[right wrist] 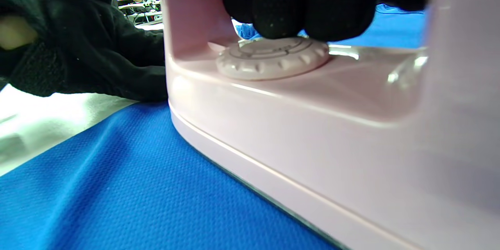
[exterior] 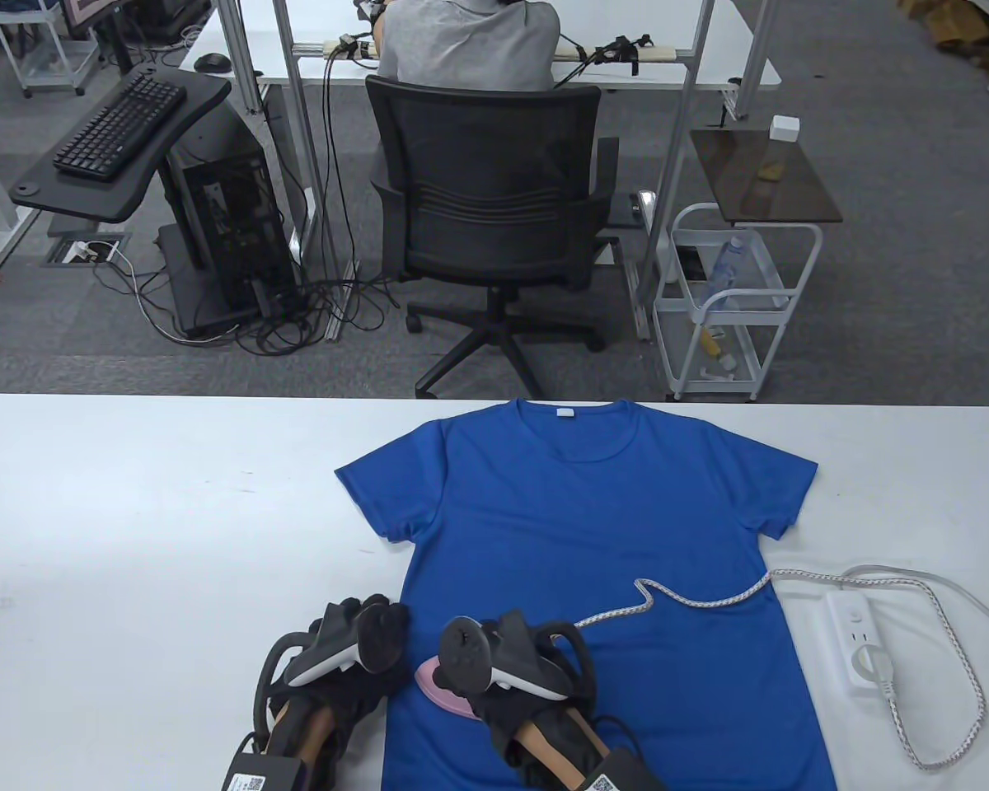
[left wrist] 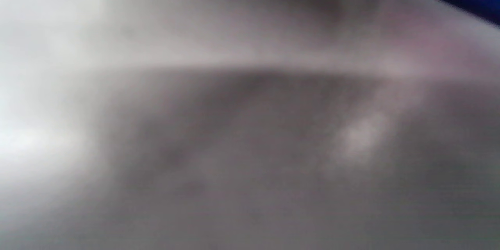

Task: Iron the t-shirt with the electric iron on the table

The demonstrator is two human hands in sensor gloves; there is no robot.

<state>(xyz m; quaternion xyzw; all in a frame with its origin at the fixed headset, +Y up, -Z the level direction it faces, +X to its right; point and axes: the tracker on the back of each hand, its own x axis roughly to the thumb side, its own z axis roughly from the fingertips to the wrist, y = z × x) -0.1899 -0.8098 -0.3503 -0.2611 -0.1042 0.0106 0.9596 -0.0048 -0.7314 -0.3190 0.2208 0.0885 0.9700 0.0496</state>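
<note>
Ironing blue t-shirt [exterior: 602, 535], lower left hem.
Table view: right hand [exterior: 515, 659] grips pink iron [exterior: 441, 688] on shirt; left hand [exterior: 354, 647] on table [exterior: 132, 511] beside hem, grip unclear. L wrist: blur. R wrist: fingers [right wrist: 297, 4] wrapped round iron handle.

On the table [exterior: 132, 511] I count one blue t-shirt [exterior: 593, 535], one pink iron [exterior: 441, 688] (mostly hidden under the hand), one braided cord [exterior: 692, 597] and one white power strip [exterior: 857, 647]. There are two gloved hands: one left hand [exterior: 354, 659] and one right hand [exterior: 503, 663], with one tracker on each. Behind the table stand one office chair [exterior: 490, 222], one keyboard [exterior: 119, 124] and one white cart [exterior: 733, 305].
</note>
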